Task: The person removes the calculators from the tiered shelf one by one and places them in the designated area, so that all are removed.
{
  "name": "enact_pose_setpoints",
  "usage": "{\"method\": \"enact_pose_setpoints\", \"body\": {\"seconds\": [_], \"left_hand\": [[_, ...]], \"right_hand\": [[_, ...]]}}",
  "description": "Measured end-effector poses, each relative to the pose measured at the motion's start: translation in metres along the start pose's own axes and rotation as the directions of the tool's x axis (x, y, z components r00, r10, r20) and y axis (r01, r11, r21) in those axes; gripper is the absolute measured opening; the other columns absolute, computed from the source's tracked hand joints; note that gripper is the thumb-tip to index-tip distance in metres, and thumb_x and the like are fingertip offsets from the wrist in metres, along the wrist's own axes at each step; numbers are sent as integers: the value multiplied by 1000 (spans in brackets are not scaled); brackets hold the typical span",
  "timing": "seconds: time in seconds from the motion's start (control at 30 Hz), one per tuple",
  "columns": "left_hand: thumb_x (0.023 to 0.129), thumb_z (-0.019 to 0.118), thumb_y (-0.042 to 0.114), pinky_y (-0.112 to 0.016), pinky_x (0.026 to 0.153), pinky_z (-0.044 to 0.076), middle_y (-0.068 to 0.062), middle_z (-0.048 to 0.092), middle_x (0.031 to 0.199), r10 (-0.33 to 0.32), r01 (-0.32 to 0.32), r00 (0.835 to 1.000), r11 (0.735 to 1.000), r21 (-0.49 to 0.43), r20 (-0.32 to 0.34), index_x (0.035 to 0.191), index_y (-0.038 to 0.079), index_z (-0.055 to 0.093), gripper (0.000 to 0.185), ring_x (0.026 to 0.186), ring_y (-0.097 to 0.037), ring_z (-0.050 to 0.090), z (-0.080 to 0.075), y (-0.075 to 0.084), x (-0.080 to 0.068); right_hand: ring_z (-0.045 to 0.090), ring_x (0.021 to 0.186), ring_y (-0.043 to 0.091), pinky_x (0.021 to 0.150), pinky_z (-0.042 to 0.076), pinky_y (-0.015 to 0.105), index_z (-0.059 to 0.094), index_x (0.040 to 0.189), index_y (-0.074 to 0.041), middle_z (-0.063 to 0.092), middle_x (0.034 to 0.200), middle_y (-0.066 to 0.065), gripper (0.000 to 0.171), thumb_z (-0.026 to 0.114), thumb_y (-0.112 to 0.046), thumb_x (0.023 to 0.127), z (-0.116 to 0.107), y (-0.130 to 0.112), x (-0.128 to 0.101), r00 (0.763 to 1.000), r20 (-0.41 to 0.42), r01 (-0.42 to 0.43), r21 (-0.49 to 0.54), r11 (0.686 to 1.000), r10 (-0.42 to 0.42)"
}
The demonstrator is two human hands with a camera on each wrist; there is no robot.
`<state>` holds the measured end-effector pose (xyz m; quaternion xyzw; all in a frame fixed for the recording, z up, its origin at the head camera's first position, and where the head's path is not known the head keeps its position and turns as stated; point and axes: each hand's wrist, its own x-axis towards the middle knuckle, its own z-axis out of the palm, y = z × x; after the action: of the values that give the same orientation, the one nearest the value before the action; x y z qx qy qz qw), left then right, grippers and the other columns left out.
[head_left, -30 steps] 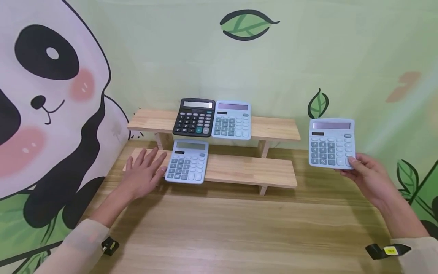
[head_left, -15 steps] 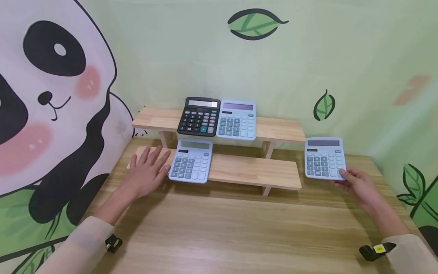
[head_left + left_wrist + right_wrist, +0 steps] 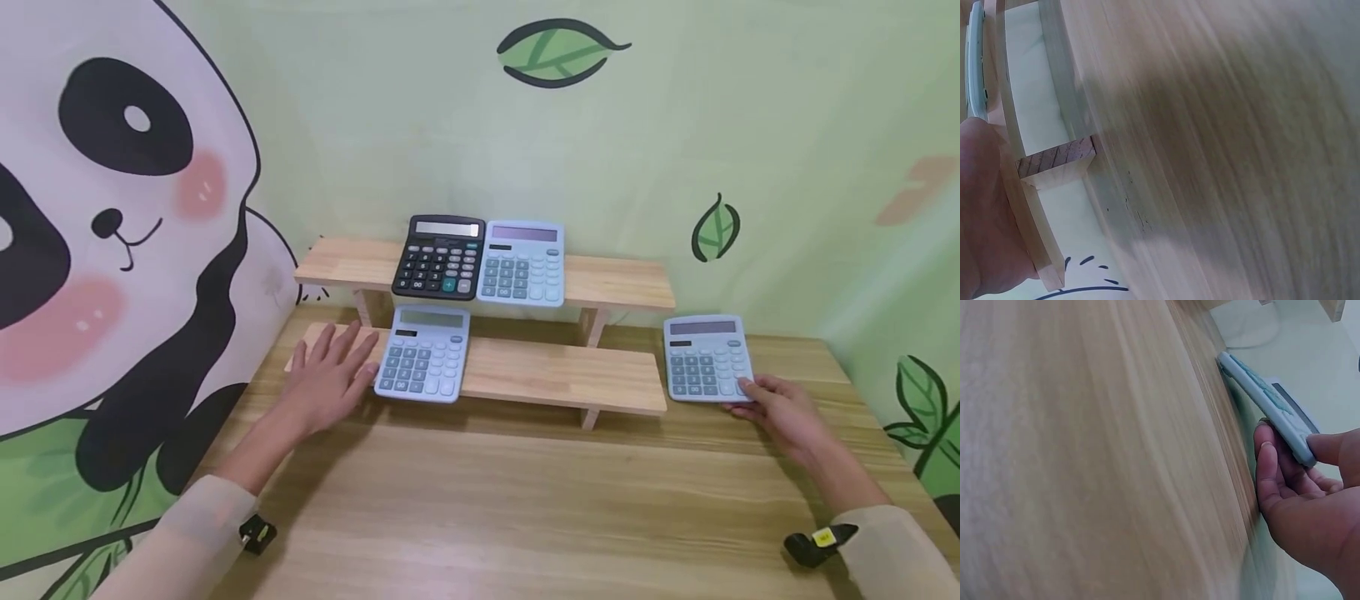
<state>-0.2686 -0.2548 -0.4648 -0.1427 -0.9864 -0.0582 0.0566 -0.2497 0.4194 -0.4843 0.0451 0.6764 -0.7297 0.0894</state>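
Note:
My right hand [image 3: 783, 417] pinches a light blue calculator [image 3: 707, 358] by its lower right corner, thumb on the keys' side and fingers underneath. The calculator is tilted, close to the right end of the lower shelf; whether its edge touches the table I cannot tell. My left hand [image 3: 322, 375] lies with spread fingers at the left end of the lower wooden shelf [image 3: 562, 371]. Its thumb is right beside a second light blue calculator [image 3: 422, 354] leaning there. On the upper shelf [image 3: 618, 282] a black calculator [image 3: 438, 257] and another light blue calculator [image 3: 521, 262] stand side by side.
Both shelves stand on a wood-grain table [image 3: 525, 508], against a green backdrop [image 3: 360, 108] printed with leaves. A large panda picture [image 3: 150, 250] covers the left side. A shelf support [image 3: 1057, 164] shows in the left wrist view.
My right hand has lowered the calculator and brought it left, towards the shelf's right end. My left hand has stayed beside the leaning calculator. The head view has shifted slightly.

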Motion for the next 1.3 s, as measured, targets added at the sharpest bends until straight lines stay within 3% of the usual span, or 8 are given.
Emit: {"method": "enact_pose_setpoints", "body": {"seconds": [0.17, 0.33, 0.57, 0.7, 0.8, 1.0, 1.07, 1.3], "left_hand": [[103, 16, 60, -73, 111, 1, -8, 13, 166, -7, 7, 1000, 1000, -2, -15, 159, 30, 23, 64, 149, -44, 7, 1, 2, -3], [103, 17, 59, -73, 111, -1, -8, 13, 166, -5, 5, 1000, 1000, -12, -18, 159, 30, 23, 63, 149, -44, 7, 3, 3, -6], [103, 16, 59, -74, 111, 2, -8, 14, 166, -9, 8, 999, 1000, -7, -31, 159, 29, 23, 64, 149, -44, 7, 5, 2, -6], [103, 17, 60, -73, 111, 3, -8, 14, 166, -11, 11, 999, 1000, -8, -32, 159, 30, 23, 64, 150, -43, 6, 4, 3, -3], [103, 19, 59, -73, 111, 3, -8, 14, 166, -14, 14, 999, 1000, -14, -29, 159, 29, 23, 64, 150, -43, 6, 3, 3, -2], [103, 17, 59, -73, 111, -1, -9, 13, 166, -11, 10, 1000, 1000, -21, -14, 159, 29, 22, 64, 149, -45, 6, 4, 3, -2], [103, 17, 59, -73, 111, 0, -8, 13, 166, -12, 12, 1000, 1000, -18, -17, 159, 29, 22, 64, 149, -44, 6, 4, 2, -3], [103, 19, 59, -73, 111, 2, -8, 14, 166, -8, 7, 999, 1000, -20, -38, 159, 29, 24, 63, 150, -43, 6, 4, 2, -2]], "right_hand": [[70, 91, 10, 85, 56, 26, 22, 142, 20, 68, 98, -9, 60, 47, -21, 106, 3, 3, 0, 998, -28, -60, -82, 995, 58], [69, 92, 6, 85, 56, 24, 18, 145, 22, 65, 99, -13, 64, 43, -24, 107, 5, 7, 0, 998, -39, -54, -198, 979, 47], [69, 90, 8, 84, 56, 24, 18, 144, 23, 66, 98, -9, 63, 44, -21, 107, 6, 6, 1, 999, -29, -37, -167, 985, 32], [68, 87, 7, 82, 57, 25, 22, 144, 21, 65, 97, -8, 65, 48, -24, 106, 5, 2, 1, 995, -91, -58, -191, 980, 41], [64, 86, 5, 80, 57, 25, 31, 144, 18, 62, 102, -3, 66, 52, -31, 104, 4, -1, 2, 985, -166, -91, -315, 945, 40], [60, 84, 6, 72, 56, 22, 41, 140, 15, 55, 123, 22, 66, 53, -37, 102, -1, -4, 5, 965, -259, -172, -554, 814, 27], [59, 84, 7, 70, 56, 22, 43, 138, 16, 54, 125, 25, 65, 54, -37, 102, -2, -4, 7, 962, -273, -179, -586, 790, 16], [59, 81, 9, 65, 55, 23, 49, 133, 16, 59, 118, 26, 61, 56, -35, 101, -3, 0, 11, 961, -275, -156, -638, 754, -34]]}}
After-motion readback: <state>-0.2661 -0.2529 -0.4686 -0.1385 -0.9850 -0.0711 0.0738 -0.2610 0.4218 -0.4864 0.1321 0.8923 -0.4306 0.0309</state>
